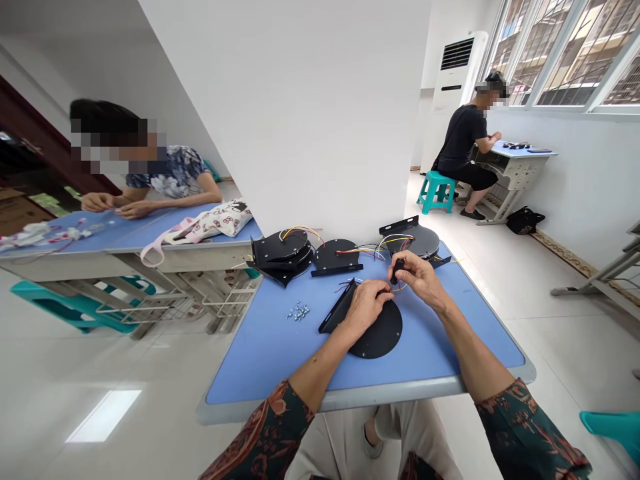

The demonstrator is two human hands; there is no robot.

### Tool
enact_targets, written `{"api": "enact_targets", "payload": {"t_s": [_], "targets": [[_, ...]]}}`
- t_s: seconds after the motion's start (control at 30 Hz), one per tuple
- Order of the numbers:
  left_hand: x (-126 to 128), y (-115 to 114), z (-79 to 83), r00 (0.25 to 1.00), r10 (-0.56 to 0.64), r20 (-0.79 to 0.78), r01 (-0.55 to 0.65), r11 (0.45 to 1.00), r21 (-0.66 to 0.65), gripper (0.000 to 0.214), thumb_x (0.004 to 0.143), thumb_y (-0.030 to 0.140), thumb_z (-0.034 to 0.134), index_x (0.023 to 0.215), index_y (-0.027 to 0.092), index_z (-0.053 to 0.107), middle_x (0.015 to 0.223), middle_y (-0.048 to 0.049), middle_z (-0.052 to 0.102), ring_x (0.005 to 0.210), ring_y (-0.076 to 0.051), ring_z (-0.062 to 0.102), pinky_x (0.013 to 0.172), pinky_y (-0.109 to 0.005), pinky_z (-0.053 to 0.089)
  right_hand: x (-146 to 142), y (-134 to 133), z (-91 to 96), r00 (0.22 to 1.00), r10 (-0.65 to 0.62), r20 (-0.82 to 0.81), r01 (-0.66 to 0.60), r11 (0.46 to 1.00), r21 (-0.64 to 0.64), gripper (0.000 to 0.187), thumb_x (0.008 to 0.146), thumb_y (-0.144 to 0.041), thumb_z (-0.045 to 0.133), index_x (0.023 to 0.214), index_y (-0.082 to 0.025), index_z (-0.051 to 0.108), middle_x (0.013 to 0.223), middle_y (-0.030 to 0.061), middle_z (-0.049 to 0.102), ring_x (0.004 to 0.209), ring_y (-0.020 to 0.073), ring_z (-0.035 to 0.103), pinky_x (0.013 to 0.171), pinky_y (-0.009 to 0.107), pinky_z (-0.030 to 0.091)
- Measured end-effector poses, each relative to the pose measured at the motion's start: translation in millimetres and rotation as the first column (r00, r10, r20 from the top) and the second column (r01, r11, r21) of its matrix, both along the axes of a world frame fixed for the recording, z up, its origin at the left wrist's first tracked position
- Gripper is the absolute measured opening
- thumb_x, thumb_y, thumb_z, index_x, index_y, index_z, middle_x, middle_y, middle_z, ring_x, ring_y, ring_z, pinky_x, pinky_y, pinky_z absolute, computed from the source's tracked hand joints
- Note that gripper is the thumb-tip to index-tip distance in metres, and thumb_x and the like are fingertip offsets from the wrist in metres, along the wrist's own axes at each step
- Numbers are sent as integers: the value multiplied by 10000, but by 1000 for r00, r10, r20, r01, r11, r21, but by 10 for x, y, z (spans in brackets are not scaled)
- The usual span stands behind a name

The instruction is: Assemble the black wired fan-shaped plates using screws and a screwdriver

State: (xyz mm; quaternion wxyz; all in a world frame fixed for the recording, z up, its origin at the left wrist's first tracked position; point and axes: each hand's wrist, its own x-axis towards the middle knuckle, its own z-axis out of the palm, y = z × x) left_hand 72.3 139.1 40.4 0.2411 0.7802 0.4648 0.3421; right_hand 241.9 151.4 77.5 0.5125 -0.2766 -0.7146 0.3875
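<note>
The blue-topped table [280, 360] is stretching beneath the left hand [367, 303] and the right hand [420, 279]. A stack of black disc units [285, 247] is sitting beyond the left hand, off to its left; further disc units [425, 241] are lying just beyond the right hand. The bracketed round black plate [377, 340] is lying under the left hand, which is resting on it; whether its fingertips are pinching anything, I cannot tell. The right hand is gripping a black-handled tool [397, 270] roughly upright, near the left fingertips. Small silver screws [299, 311] are lying loose left of the left hand.
</note>
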Motion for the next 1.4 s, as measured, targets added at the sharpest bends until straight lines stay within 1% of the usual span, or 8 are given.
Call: {"api": "enact_targets", "payload": {"t_s": [0.13, 0.3, 0.6, 0.73, 0.83, 0.93, 1.2, 1.4], "targets": [[-4, -1, 15, 1000, 17, 25, -17, 1000, -17, 133, 880, 120, 673, 767, 184, 701, 857, -7, 759, 825, -177, 673, 835, -280, 478, -69, -38, -28, 978, -175, 117, 163, 982, 100, 329, 938, -485, 630, 1139, -224, 639, 871, 29, 723, 767, 174, 652, 759, 315, 535], [-9, 1, 10, 1000, 3, 22, -3, 1000, 2, 120, 875, 129, 682, 769, 182, 703, 880, -17, 764, 855, -188, 685, 841, -283, 483, -125, -110, 8, 906, -396, 147, 350, 899, 263, 213, 902, -374, 702, 1057, -235, 747, 925, 48, 745, 770, 183, 637, 762, 314, 530], [-18, -13, 33, 997, -19, 80, 24, 998, -65, 107, 888, 144, 666, 833, 182, 749, 928, -23, 787, 889, -199, 713, 867, -295, 503, -94, -99, 5, 988, -131, 80, 117, 981, 157, 241, 953, -338, 613, 1112, -216, 746, 867, 41, 730, 763, 176, 656, 709, 300, 541], [-10, 3, 24, 999, 10, 35, -8, 999, -52, 117, 879, 107, 669, 818, 177, 740, 905, -25, 781, 865, -197, 708, 849, -291, 502, -135, -130, 5, 960, -251, 121, 226, 955, 193, 279, 938, -328, 644, 1189, -228, 713, 962, 52, 771, 811, 184, 676, 750, 307, 547], [1, 10, 17, 1000, 16, 15, -16, 999, -39, 119, 878, 94, 672, 827, 179, 739, 878, -24, 774, 848, -194, 702, 830, -283, 499, -173, -152, 24, 904, -408, 126, 354, 880, 316, 208, 891, -338, 717, 1065, -231, 750, 925, 51, 763, 765, 182, 647, 759, 313, 540], [6, 6, 18, 1000, 14, 15, -13, 1000, -23, 117, 886, 106, 673, 827, 183, 738, 900, -25, 778, 873, -195, 702, 848, -284, 497, -189, -150, 39, 870, -483, 104, 431, 844, 319, 134, 897, -315, 705, 977, -224, 762, 867, 42, 740, 699, 170, 619, 715, 305, 527], [-11, -14, 33, 999, -32, 30, 33, 999, -22, 133, 920, 167, 646, 851, 191, 756, 936, -29, 788, 909, -202, 712, 857, -287, 506, -122, -120, 23, 979, -188, 73, 169, 964, 205, 211, 970, -310, 578, 1050, -226, 754, 826, 25, 695, 732, 164, 625, 659, 284, 512], [9, 7, 27, 999, 13, -52, -13, 1000, 5, 135, 917, 137, 647, 821, 178, 733, 908, -43, 782, 880, -208, 707, 813, -281, 491, -162, -142, 17, 921, -377, 97, 341, 901, 268, 220, 918, -353, 679, 1093, -229, 728, 955, 49, 735, 748, 167, 615, 753, 314, 533]]}}
